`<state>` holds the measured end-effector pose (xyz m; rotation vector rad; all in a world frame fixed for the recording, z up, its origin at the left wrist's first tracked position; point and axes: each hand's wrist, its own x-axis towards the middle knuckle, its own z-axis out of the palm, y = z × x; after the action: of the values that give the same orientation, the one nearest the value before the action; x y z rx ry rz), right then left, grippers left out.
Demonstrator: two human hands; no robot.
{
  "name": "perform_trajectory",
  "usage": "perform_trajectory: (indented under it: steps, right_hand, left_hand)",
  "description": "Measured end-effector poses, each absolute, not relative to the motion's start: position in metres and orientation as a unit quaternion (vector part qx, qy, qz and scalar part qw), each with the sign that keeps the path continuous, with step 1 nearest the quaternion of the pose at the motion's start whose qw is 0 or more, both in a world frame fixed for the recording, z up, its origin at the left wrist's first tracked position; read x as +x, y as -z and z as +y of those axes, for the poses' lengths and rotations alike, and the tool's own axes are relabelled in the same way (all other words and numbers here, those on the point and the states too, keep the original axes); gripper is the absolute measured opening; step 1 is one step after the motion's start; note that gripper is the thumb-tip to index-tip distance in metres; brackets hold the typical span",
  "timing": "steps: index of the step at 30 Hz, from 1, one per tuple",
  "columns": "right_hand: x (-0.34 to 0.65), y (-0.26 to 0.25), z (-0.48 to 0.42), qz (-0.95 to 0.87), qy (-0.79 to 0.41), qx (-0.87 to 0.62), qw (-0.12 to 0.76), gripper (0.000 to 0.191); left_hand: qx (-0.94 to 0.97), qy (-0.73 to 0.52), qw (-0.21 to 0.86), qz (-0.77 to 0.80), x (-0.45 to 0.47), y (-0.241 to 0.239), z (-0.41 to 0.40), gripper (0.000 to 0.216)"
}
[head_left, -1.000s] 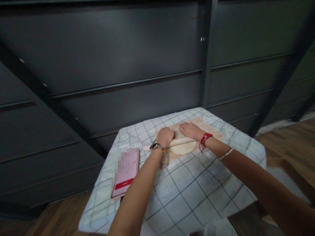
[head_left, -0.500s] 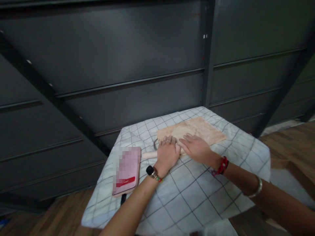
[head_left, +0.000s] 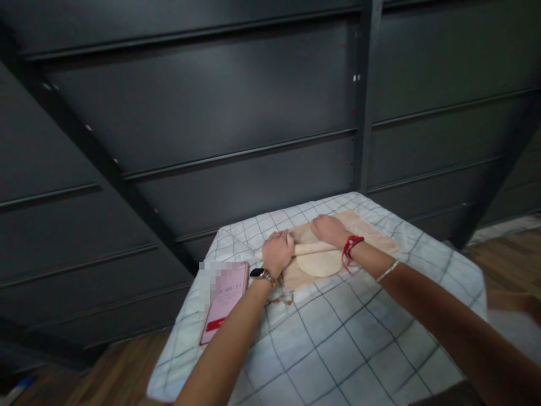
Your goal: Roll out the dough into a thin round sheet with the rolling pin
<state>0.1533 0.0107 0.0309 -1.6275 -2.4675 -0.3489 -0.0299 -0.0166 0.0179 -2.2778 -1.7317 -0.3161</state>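
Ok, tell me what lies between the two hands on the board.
In the head view, the bare middle of the rolling pin spans from the left hand to the right hand, with the flat dough round just nearer on the board.

Dim, even indoor light fell softly from above, leaving faint shadows, while the whole view was slightly blurred and stretched toward its edges.
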Motion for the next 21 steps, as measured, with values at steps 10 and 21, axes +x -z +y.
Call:
perform_trajectory:
  steps: [10,21]
  right_hand:
    - [0.148,-0.029,0.034,-0.823,0.086,-0.547,0.126,0.035]
    - [0.144,-0.020,0.004,-0.921,0.011,-0.346,0.179,0.036]
  left_hand:
    - [-0.796,0.015,0.046,-0.604,-0.028,-0.028,0.018,0.040]
    - [-0.817,0.026,0.061,-0.572,-0.031,-0.020,0.023,0.036]
